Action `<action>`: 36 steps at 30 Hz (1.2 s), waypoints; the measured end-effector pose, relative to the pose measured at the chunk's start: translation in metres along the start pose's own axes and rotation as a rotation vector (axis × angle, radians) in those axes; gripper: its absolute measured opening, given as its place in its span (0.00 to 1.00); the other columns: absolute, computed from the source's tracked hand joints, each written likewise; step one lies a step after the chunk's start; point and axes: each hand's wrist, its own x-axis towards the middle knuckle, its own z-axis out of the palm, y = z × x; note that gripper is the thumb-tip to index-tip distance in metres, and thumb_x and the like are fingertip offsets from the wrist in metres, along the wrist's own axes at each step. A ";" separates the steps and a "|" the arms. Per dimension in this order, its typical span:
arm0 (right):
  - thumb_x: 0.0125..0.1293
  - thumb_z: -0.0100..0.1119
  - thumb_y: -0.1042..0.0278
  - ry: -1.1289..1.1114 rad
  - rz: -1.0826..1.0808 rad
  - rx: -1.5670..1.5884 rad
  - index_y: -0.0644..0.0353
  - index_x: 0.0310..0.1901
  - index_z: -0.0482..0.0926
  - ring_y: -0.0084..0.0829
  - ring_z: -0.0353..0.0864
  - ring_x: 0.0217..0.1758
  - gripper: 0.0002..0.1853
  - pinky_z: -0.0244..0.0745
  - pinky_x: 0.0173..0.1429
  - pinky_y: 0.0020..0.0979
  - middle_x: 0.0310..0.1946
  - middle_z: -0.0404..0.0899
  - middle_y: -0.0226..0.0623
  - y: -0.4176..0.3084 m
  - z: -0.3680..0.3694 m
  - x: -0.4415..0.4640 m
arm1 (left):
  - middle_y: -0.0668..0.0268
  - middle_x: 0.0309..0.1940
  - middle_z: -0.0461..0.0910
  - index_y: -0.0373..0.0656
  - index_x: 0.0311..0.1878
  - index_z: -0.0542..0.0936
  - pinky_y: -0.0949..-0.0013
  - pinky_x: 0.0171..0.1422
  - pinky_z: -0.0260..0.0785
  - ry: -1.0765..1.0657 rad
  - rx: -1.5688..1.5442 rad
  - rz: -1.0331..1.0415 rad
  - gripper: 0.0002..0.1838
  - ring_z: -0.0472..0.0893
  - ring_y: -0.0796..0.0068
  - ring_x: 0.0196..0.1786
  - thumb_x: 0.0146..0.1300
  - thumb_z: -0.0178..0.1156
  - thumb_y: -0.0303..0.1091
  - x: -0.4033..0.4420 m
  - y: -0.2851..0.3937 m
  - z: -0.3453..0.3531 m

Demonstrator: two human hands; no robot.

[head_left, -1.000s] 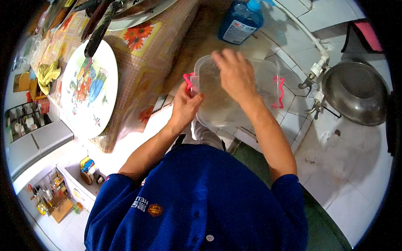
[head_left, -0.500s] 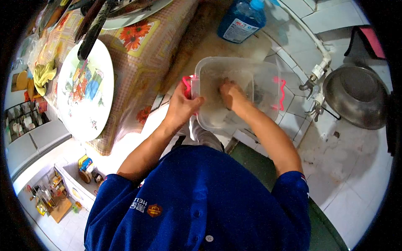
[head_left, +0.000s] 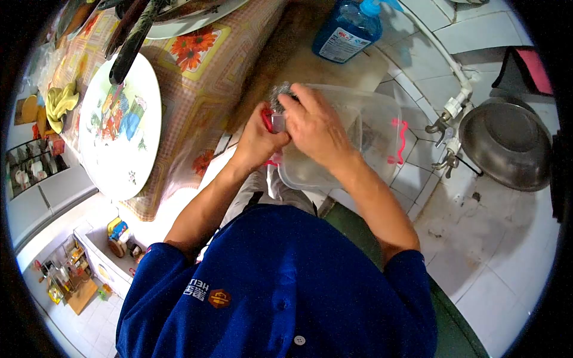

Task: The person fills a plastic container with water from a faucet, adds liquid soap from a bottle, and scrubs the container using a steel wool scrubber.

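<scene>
A clear plastic box (head_left: 370,104) lies in front of me, with a red handle on each short side. My left hand (head_left: 256,140) is closed around the box's near-left edge at its red handle (head_left: 266,119). Over that same edge is my right hand (head_left: 313,125), its fingers bent around a grey steel wool scrubber (head_left: 279,95). The scrubber is against or just above the corner by the handle; exact contact is hidden by the fingers.
A blue soap bottle (head_left: 347,33) stands behind the box. At left, a large patterned plate (head_left: 122,155) rests on a checked tablecloth (head_left: 179,113), near black-handled utensils (head_left: 128,62). To the right are wall taps (head_left: 444,128) and a dark metal pan (head_left: 507,143).
My right hand has come from inside the box to its left rim, where the scrubber now shows. My left hand stays on the handle side.
</scene>
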 end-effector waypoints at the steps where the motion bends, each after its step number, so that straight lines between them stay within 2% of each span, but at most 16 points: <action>1: 0.61 0.59 0.73 0.000 0.002 0.001 0.65 0.49 0.77 0.50 0.76 0.52 0.14 0.76 0.54 0.43 0.51 0.73 0.49 0.006 -0.003 -0.001 | 0.63 0.38 0.76 0.32 0.57 0.67 0.73 0.36 0.71 -0.001 0.001 -0.001 0.31 0.76 0.78 0.36 0.47 0.67 0.23 -0.003 0.004 0.000; 4: 0.61 0.56 0.74 0.121 0.248 -0.272 0.65 0.51 0.77 0.50 0.76 0.51 0.16 0.76 0.53 0.44 0.49 0.73 0.50 0.023 -0.016 -0.005 | 0.67 0.39 0.77 0.34 0.56 0.69 0.74 0.44 0.71 0.026 0.039 -0.156 0.29 0.76 0.79 0.41 0.50 0.68 0.22 -0.011 0.014 0.003; 7: 0.62 0.56 0.73 0.113 0.078 -0.137 0.65 0.52 0.77 0.49 0.77 0.50 0.16 0.76 0.51 0.45 0.48 0.73 0.50 0.006 0.005 -0.007 | 0.67 0.38 0.77 0.33 0.57 0.68 0.75 0.42 0.71 0.059 -0.017 -0.071 0.29 0.76 0.79 0.38 0.51 0.68 0.23 -0.008 0.001 0.010; 9: 0.65 0.55 0.71 0.049 -0.010 -0.110 0.65 0.53 0.76 0.49 0.77 0.49 0.15 0.77 0.51 0.45 0.46 0.73 0.51 0.001 0.006 -0.006 | 0.65 0.33 0.75 0.33 0.59 0.66 0.73 0.31 0.70 0.121 0.020 0.131 0.32 0.75 0.77 0.30 0.48 0.66 0.23 -0.003 -0.018 0.010; 10: 0.65 0.54 0.71 0.009 0.041 -0.173 0.65 0.53 0.76 0.49 0.77 0.48 0.16 0.76 0.52 0.45 0.47 0.73 0.51 0.009 0.000 -0.005 | 0.65 0.33 0.75 0.33 0.59 0.65 0.72 0.31 0.70 0.068 -0.095 -0.018 0.33 0.75 0.76 0.29 0.49 0.66 0.23 -0.009 -0.003 0.008; 12: 0.67 0.53 0.71 -0.045 0.245 -0.314 0.65 0.55 0.75 0.51 0.77 0.49 0.16 0.76 0.55 0.45 0.49 0.73 0.53 0.028 -0.016 -0.005 | 0.65 0.34 0.76 0.34 0.59 0.65 0.73 0.33 0.71 0.066 -0.075 -0.084 0.32 0.76 0.78 0.31 0.50 0.65 0.22 -0.013 0.014 0.009; 13: 0.67 0.53 0.71 -0.046 0.237 -0.314 0.65 0.55 0.75 0.51 0.77 0.49 0.16 0.76 0.55 0.45 0.49 0.73 0.53 0.034 -0.019 -0.009 | 0.64 0.36 0.77 0.35 0.59 0.66 0.74 0.35 0.71 0.064 -0.060 -0.149 0.31 0.76 0.79 0.33 0.51 0.65 0.22 -0.013 0.017 0.010; 15: 0.66 0.53 0.72 0.128 0.289 -0.413 0.67 0.54 0.74 0.51 0.77 0.50 0.16 0.75 0.55 0.45 0.51 0.73 0.53 0.039 -0.023 -0.020 | 0.64 0.36 0.77 0.35 0.60 0.66 0.73 0.34 0.71 0.072 -0.089 -0.110 0.32 0.77 0.78 0.33 0.51 0.65 0.22 -0.013 0.008 0.014; 17: 0.65 0.53 0.72 0.144 0.299 -0.386 0.68 0.55 0.73 0.51 0.76 0.52 0.17 0.75 0.55 0.45 0.52 0.72 0.54 0.018 -0.008 -0.017 | 0.64 0.36 0.78 0.34 0.60 0.66 0.74 0.34 0.71 0.145 0.003 -0.083 0.31 0.77 0.78 0.33 0.50 0.65 0.22 -0.016 0.004 0.019; 19: 0.62 0.56 0.76 0.061 0.153 -0.150 0.66 0.57 0.74 0.52 0.74 0.55 0.20 0.73 0.58 0.45 0.53 0.72 0.51 0.001 0.012 -0.010 | 0.64 0.37 0.77 0.34 0.58 0.67 0.74 0.36 0.71 0.147 -0.009 -0.056 0.31 0.76 0.78 0.34 0.50 0.65 0.23 -0.014 -0.004 0.019; 23: 0.63 0.54 0.73 -0.018 0.164 -0.160 0.67 0.56 0.73 0.51 0.74 0.54 0.20 0.75 0.55 0.44 0.53 0.72 0.50 0.015 -0.004 -0.012 | 0.63 0.37 0.76 0.34 0.57 0.67 0.74 0.39 0.71 0.142 -0.101 -0.081 0.30 0.76 0.78 0.36 0.49 0.65 0.24 -0.021 0.003 0.014; 25: 0.62 0.55 0.73 0.129 0.375 -0.335 0.65 0.55 0.74 0.50 0.75 0.52 0.19 0.74 0.55 0.45 0.51 0.72 0.50 0.043 -0.028 -0.024 | 0.64 0.36 0.77 0.34 0.58 0.67 0.74 0.38 0.71 0.167 -0.045 -0.065 0.29 0.76 0.78 0.36 0.50 0.64 0.23 -0.021 -0.001 0.013; 28: 0.62 0.56 0.73 0.246 0.432 -0.379 0.64 0.54 0.75 0.51 0.74 0.52 0.18 0.73 0.54 0.47 0.50 0.72 0.50 0.053 -0.035 -0.029 | 0.66 0.35 0.77 0.32 0.58 0.68 0.74 0.32 0.70 0.131 -0.083 -0.114 0.28 0.75 0.79 0.30 0.52 0.64 0.23 -0.025 0.006 0.018; 30: 0.61 0.57 0.73 0.186 0.396 -0.182 0.64 0.53 0.76 0.52 0.74 0.53 0.18 0.73 0.54 0.47 0.51 0.72 0.50 0.030 -0.019 -0.022 | 0.66 0.35 0.77 0.32 0.57 0.69 0.74 0.31 0.70 0.214 -0.019 -0.090 0.27 0.75 0.80 0.30 0.52 0.63 0.22 -0.024 0.007 0.022; 33: 0.59 0.61 0.74 0.058 0.109 -0.007 0.63 0.54 0.76 0.50 0.75 0.52 0.20 0.74 0.56 0.42 0.51 0.74 0.48 -0.011 0.017 -0.011 | 0.64 0.35 0.77 0.33 0.58 0.67 0.73 0.33 0.71 0.242 0.001 0.050 0.29 0.76 0.78 0.31 0.51 0.62 0.23 -0.020 -0.006 0.021; 36: 0.59 0.61 0.74 0.093 0.289 -0.169 0.62 0.55 0.77 0.49 0.76 0.53 0.20 0.74 0.56 0.42 0.51 0.74 0.48 0.021 -0.001 -0.021 | 0.66 0.34 0.77 0.32 0.57 0.69 0.74 0.33 0.70 0.223 -0.140 -0.058 0.27 0.75 0.79 0.31 0.52 0.63 0.21 -0.029 0.000 0.014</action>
